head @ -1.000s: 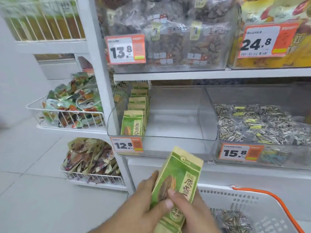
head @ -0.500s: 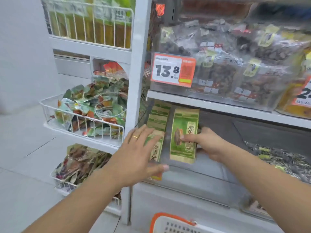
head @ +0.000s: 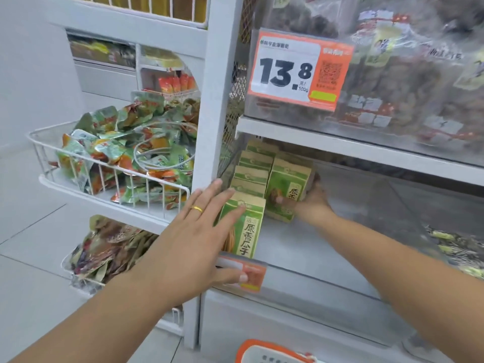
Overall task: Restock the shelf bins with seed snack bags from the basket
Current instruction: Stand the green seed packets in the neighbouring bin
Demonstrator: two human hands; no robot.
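**Second row of seed bags going into the clear bin**

Right hand [head: 311, 203] reached into the clear shelf bin [head: 327, 258] and gripped a green seed snack bag [head: 286, 189], thumb across its front face, fingers behind and mostly hidden. The bag stood upright, touching the right side of a row of matching bags [head: 251, 174] that ran front to back along the bin's left wall. It sat behind the frontmost bag [head: 246, 226], about level with the middle of that row.

Left hand [head: 193, 231] was spread flat, fingers straight, holding nothing. Its fingertips lay against the upper left of the frontmost bag, and the thumb rested near the orange price label [head: 248, 276] on the bin's front lip. A ring showed on one finger.

The basket [head: 272, 356] was only a white and orange rim at the bottom edge; its contents were out of view.

Judgement: the step in hand was seating this bag as the start of a second row. To do it well, the base should come down flat on the bin floor before the grip loosens, printed face forward like its neighbours. The left hand looked well placed to brace the existing row against tipping. Most of the bin to the right stood unfilled, so much restocking likely remained.
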